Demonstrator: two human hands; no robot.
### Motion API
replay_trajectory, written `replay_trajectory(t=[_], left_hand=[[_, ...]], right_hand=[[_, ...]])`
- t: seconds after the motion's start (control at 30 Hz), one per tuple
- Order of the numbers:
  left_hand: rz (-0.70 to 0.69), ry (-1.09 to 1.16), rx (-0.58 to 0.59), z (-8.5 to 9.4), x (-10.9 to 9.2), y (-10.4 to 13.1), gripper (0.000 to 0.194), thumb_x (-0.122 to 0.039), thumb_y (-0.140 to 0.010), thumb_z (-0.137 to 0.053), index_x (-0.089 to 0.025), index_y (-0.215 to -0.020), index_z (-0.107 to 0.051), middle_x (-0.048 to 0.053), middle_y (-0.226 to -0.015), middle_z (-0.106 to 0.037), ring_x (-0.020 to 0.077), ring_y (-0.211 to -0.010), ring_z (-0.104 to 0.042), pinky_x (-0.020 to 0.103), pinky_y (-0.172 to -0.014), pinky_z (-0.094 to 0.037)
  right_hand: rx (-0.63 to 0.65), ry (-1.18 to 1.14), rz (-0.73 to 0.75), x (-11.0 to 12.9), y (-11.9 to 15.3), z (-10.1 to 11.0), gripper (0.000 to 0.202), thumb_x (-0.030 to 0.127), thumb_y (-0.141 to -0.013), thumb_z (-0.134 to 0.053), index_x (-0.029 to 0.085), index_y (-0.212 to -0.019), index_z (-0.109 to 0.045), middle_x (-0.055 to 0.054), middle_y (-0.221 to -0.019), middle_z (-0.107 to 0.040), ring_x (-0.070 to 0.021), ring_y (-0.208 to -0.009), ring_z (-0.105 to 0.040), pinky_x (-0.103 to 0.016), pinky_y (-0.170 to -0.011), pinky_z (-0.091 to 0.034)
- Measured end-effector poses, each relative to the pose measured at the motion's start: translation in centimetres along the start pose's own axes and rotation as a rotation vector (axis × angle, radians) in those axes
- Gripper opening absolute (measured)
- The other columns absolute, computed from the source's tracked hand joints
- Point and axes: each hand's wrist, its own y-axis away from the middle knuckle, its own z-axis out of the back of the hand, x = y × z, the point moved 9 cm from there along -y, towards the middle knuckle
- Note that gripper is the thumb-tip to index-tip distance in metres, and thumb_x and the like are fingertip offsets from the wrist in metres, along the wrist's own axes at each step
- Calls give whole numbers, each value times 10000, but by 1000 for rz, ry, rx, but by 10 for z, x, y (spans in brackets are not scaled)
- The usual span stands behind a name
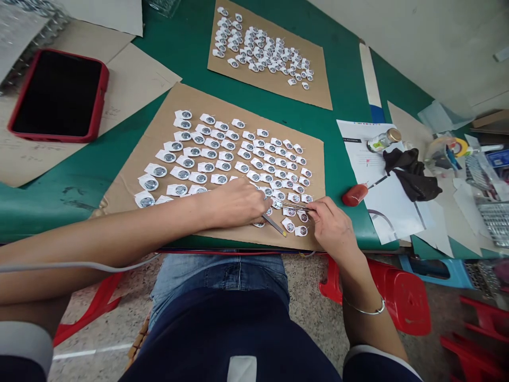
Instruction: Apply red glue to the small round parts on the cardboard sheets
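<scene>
Several small round silver pieces on white paper tabs [181, 173] lie in rows on a brown cardboard sheet [131, 175]. My left hand [240, 202] is closed around metal tweezers [275, 225], whose yellow-marked end points toward the sheet's front edge. My right hand [332, 225] pinches a second thin metal tool [296, 206] that reaches left to one round piece [277, 203] beside my left fingertips. Both hands rest low over the right half of the sheet. The tips of the left tweezers are hidden under my fingers.
A second cardboard sheet [270, 87] with similar pieces lies farther back. A red-cased phone [59, 95] is at the left. On the right are a red-handled tool [355, 195], a small jar [384, 139], dark cloth [415, 172] and papers. Red stools [405, 300] stand below the table.
</scene>
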Motion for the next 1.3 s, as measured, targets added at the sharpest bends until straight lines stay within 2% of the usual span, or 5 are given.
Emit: replay_trajectory(t=[0.17, 0.47, 0.67, 1.03, 1.3], left_hand=[[4, 8, 9, -2, 1, -1, 245, -227, -882, -410, -138, -1033, -581, 67, -721, -637, 159, -562, -562, 284, -495, -257], [-14, -3, 5, -1, -1, 0, 295, -253, -903, -389, -128, -1114, -553, 68, -734, -640, 196, -598, -599, 296, -475, -249], [-36, 2, 52, -4, -3, 0, 321, -190, -898, -365, -101, -1168, -514, 74, -746, -646, 199, -616, -613, 307, -469, -243], [-31, 8, 38, -4, -4, -1, 320, -222, -905, -385, -95, -1173, -506, 74, -754, -645, 201, -632, -617, 297, -476, -257], [-34, 10, 39, -2, -6, -1, 309, -132, -891, -356, -94, -1143, -530, 79, -773, -653, 189, -631, -619, 300, -471, -266]], right_hand=[[23, 33, 5, 4, 0, 1, 169, 172, -888, -419, 157, -946, -577, -51, -915, -591, -148, -745, -564, -273, -656, -456], [2, 24, -6, 10, 2, 5, 177, 148, -879, -411, 155, -918, -583, -55, -884, -597, -135, -682, -537, -273, -621, -435], [-41, 3, -30, 14, 4, 10, 164, 142, -870, -425, 151, -892, -587, -60, -860, -607, -129, -671, -535, -261, -610, -424], [-57, -88, -80, 10, 12, 4, 166, 113, -856, -421, 154, -910, -572, -57, -853, -598, -130, -700, -542, -251, -596, -427], [-86, -85, -109, 9, 17, 9, 157, 118, -851, -431, 163, -913, -567, -60, -859, -594, -141, -710, -552, -261, -611, -436]])
